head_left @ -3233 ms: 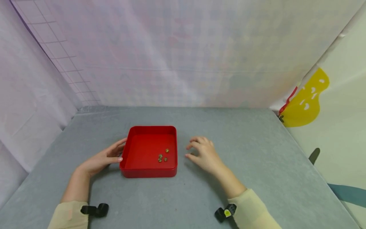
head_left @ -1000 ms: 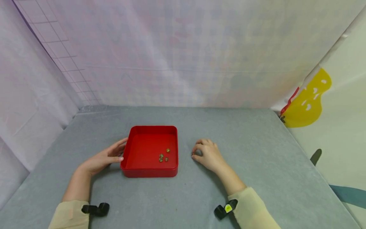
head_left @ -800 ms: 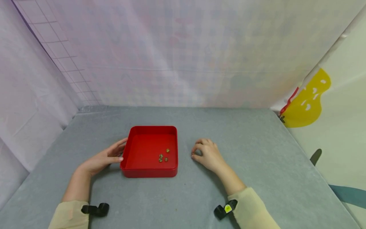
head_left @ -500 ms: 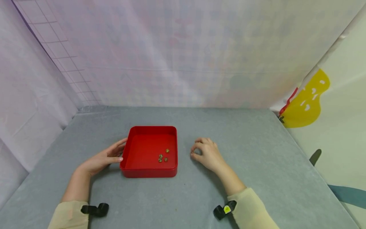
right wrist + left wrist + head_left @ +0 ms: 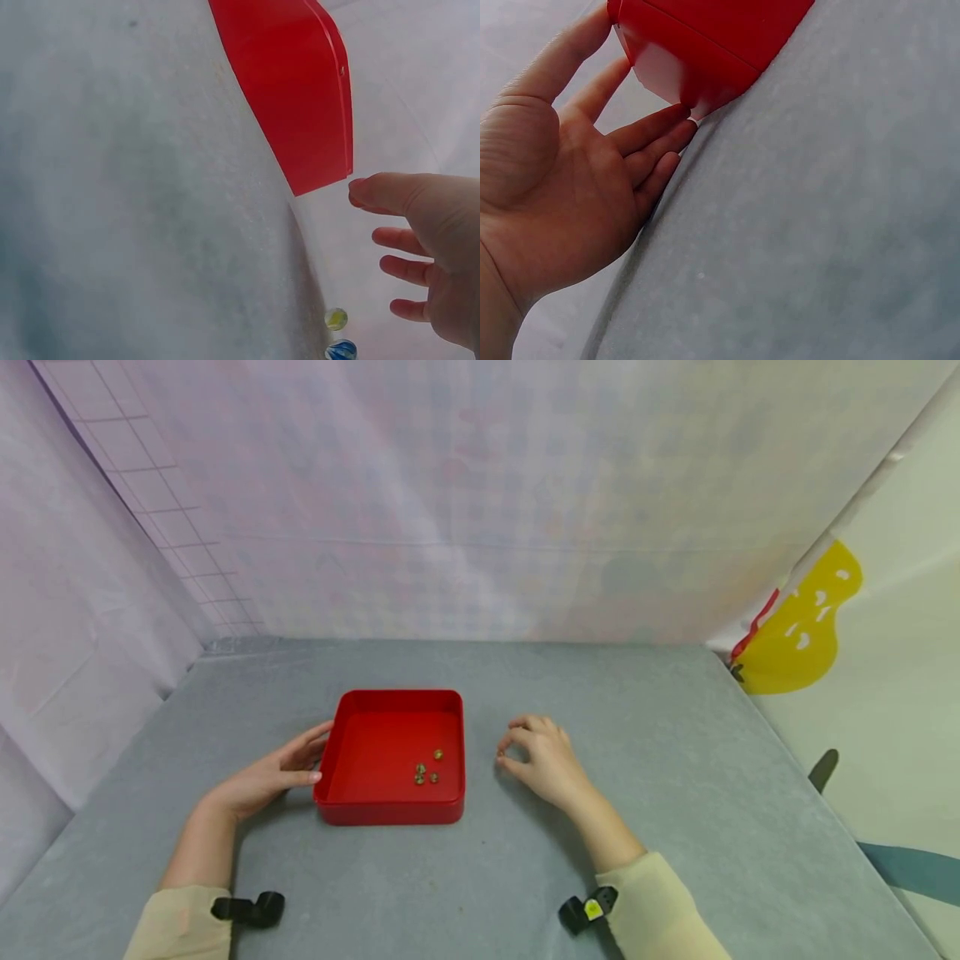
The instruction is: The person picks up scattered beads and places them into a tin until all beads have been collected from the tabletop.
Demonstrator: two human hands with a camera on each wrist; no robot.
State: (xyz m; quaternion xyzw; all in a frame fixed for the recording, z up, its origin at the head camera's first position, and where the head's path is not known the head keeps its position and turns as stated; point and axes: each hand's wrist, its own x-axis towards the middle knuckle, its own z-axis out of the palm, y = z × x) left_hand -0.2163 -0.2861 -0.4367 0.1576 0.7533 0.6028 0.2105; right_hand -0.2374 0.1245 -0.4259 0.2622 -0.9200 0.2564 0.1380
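Observation:
A square red box [image 5: 390,739] with low walls stands on the grey table, with several small greenish marbles [image 5: 434,778] near its right side. My left hand [image 5: 270,781] rests against the box's left wall, its fingers nearly straight and its thumb at the rim; the left wrist view has its fingertips touching the red wall [image 5: 690,56]. Right of the box, my right hand [image 5: 543,764] holds thumb and forefinger tips together in a pinch, the marble between them mostly hidden. In the right wrist view, a yellow-green marble [image 5: 336,319] and a blue-striped marble [image 5: 341,350] lie below the fingers.
The grey cloth-covered table [image 5: 637,710] extends around the box. Behind it hangs a pale checked curtain [image 5: 480,510], with white sheeting at both sides. Black wrist cameras are strapped at both cuffs.
My right hand's thumb and forefinger have come together since the earliest frame. Over the last second that hand has risen slightly and shifted a little left. Left hand and box stay put.

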